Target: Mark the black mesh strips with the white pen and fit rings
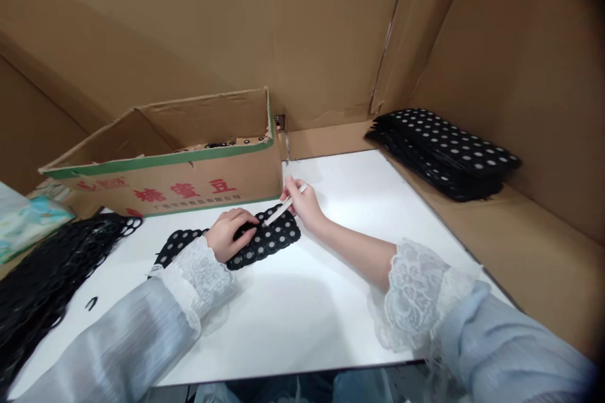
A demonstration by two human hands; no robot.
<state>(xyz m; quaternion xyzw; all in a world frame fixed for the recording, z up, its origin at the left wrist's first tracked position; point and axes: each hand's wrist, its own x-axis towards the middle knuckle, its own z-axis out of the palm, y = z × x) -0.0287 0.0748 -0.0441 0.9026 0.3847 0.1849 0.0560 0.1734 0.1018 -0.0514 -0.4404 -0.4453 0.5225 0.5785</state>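
A black sheet with rows of light grey dots and scalloped edges (267,244) lies flat on the white tabletop. My left hand (230,233) rests palm down on its middle, fingers spread and pressing on it. In my right hand (301,203) is a slim white pen-like tool (278,212), pinched between thumb and fingers. Its tip points down and left, at the sheet's upper part, close to my left fingertips. Whether the tip touches the sheet, I cannot tell.
An open cardboard box (165,186) with small black rings inside stands behind the sheet. Black perforated sheets (42,283) pile up at left, beside a patterned packet (33,223). One small black piece (91,303) lies nearby. Dotted black sheets (444,151) are stacked at right. Cardboard walls (331,31) enclose the table.
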